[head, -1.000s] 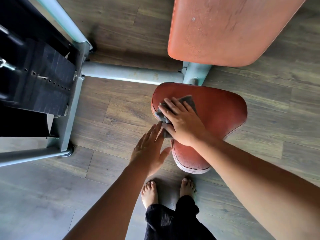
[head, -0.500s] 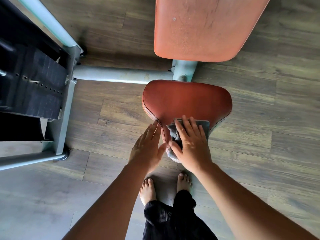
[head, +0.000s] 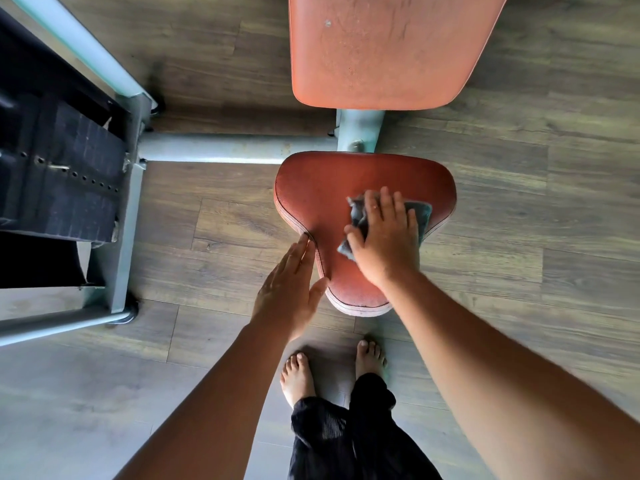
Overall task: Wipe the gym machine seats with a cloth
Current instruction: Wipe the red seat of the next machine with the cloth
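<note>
A red-brown padded seat [head: 322, 192] of the gym machine lies below me, wide at the far end and narrow toward my feet. My right hand [head: 384, 240] presses a grey cloth [head: 356, 216] flat onto the right half of the seat, fingers spread straight over it. My left hand [head: 287, 285] rests with straight fingers against the seat's left edge, where the pad narrows. An orange backrest pad [head: 388, 50] stands beyond the seat.
A grey metal frame tube [head: 221, 148] runs left from the seat post to a black weight stack [head: 69, 174]. Another frame foot [head: 65, 322] lies at the left. My bare feet [head: 298, 379] stand on the wood-look floor just before the seat.
My right hand slid the cloth from the seat's left side down to the narrow front, then up onto the right half. My left hand stayed by the seat's left edge.
</note>
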The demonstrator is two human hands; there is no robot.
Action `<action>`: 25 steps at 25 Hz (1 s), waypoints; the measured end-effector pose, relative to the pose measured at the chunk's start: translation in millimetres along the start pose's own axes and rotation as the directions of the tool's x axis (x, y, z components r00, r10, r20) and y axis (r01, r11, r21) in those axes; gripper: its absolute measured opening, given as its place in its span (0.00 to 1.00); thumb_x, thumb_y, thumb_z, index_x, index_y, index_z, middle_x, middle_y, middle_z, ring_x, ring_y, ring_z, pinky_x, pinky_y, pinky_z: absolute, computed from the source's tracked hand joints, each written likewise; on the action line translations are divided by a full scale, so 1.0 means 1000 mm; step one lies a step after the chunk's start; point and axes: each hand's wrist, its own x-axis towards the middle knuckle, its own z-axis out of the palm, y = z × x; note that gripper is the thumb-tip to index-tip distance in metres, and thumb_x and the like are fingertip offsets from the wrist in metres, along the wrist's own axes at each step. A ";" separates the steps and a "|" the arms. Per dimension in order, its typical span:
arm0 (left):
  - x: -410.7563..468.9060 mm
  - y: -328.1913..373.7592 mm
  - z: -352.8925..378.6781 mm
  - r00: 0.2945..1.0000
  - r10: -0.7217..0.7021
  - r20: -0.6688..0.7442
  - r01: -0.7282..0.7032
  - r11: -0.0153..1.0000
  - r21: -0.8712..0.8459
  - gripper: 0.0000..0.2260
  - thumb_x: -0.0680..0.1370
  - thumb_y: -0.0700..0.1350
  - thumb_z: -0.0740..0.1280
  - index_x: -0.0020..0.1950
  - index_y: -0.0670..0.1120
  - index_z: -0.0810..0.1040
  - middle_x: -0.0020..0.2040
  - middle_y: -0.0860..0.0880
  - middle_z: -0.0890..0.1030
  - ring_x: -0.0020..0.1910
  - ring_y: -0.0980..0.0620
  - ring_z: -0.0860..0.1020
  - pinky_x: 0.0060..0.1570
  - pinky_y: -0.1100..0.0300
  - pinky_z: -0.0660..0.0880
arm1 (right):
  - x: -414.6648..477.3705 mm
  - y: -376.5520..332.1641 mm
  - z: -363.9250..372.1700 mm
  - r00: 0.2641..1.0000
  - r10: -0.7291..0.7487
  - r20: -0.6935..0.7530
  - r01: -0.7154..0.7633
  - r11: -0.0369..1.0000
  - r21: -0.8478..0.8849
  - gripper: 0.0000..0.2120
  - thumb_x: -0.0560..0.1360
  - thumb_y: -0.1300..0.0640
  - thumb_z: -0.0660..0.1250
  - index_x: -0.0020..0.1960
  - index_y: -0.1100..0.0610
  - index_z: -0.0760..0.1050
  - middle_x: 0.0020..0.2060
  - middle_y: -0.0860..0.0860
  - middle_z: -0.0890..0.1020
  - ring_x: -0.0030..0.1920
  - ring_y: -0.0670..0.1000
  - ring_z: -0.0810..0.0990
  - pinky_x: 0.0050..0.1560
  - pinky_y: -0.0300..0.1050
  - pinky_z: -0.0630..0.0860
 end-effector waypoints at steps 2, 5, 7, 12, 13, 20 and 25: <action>0.000 0.000 -0.001 1.000 -0.007 -0.002 0.007 1.000 0.006 0.33 0.83 0.63 0.48 0.84 0.51 0.43 0.84 0.56 0.41 0.83 0.53 0.47 0.78 0.49 0.60 | -0.035 0.002 0.002 0.989 -0.145 0.016 0.144 0.989 0.031 0.35 0.79 0.35 0.53 0.81 0.51 0.56 0.81 0.54 0.58 0.81 0.57 0.54 0.79 0.60 0.53; 0.000 -0.001 -0.003 1.000 0.000 -0.007 0.000 1.000 0.009 0.33 0.83 0.64 0.47 0.84 0.52 0.43 0.84 0.56 0.41 0.83 0.54 0.46 0.79 0.49 0.59 | -0.007 0.025 -0.002 0.983 -0.185 0.020 0.183 0.981 0.069 0.34 0.80 0.37 0.55 0.80 0.53 0.57 0.80 0.53 0.60 0.81 0.56 0.55 0.80 0.59 0.53; 0.000 -0.002 -0.004 1.000 0.006 -0.008 -0.005 1.000 0.011 0.33 0.83 0.64 0.48 0.84 0.52 0.43 0.84 0.56 0.41 0.83 0.54 0.46 0.79 0.50 0.58 | 0.032 0.033 -0.003 0.997 -0.080 0.006 0.079 0.993 0.085 0.31 0.81 0.42 0.58 0.79 0.56 0.61 0.79 0.54 0.62 0.80 0.56 0.57 0.79 0.59 0.53; 0.004 -0.003 -0.021 0.999 0.040 0.022 -0.042 0.995 0.093 0.32 0.84 0.63 0.49 0.84 0.51 0.46 0.84 0.53 0.45 0.83 0.52 0.47 0.79 0.49 0.58 | 0.054 0.033 -0.017 0.998 -0.062 -0.032 0.066 0.982 0.176 0.18 0.81 0.54 0.61 0.69 0.58 0.73 0.67 0.56 0.76 0.70 0.60 0.72 0.69 0.55 0.68; 0.005 -0.002 -0.030 0.999 0.042 0.027 -0.045 0.992 0.119 0.32 0.84 0.62 0.50 0.84 0.50 0.47 0.84 0.53 0.46 0.83 0.52 0.47 0.79 0.49 0.57 | 0.048 0.032 -0.027 0.998 -0.042 -0.038 0.048 0.983 0.176 0.16 0.81 0.53 0.62 0.66 0.58 0.74 0.62 0.56 0.79 0.64 0.61 0.76 0.61 0.54 0.72; -0.005 0.078 -0.153 0.987 0.138 0.083 -0.154 0.958 0.240 0.32 0.83 0.59 0.61 0.83 0.49 0.54 0.82 0.49 0.58 0.80 0.47 0.59 0.72 0.47 0.67 | -0.032 0.026 -0.146 0.998 0.032 -0.062 -0.015 0.966 0.259 0.15 0.81 0.51 0.62 0.65 0.57 0.75 0.56 0.58 0.82 0.55 0.62 0.81 0.52 0.52 0.76; -0.055 0.175 -0.230 0.951 0.290 0.110 -0.309 0.881 0.359 0.32 0.80 0.60 0.64 0.81 0.51 0.59 0.81 0.48 0.62 0.79 0.43 0.60 0.72 0.44 0.67 | -0.124 0.038 -0.265 0.967 0.191 -0.168 -0.116 0.919 0.377 0.14 0.80 0.53 0.64 0.62 0.60 0.77 0.56 0.59 0.83 0.55 0.63 0.81 0.53 0.52 0.76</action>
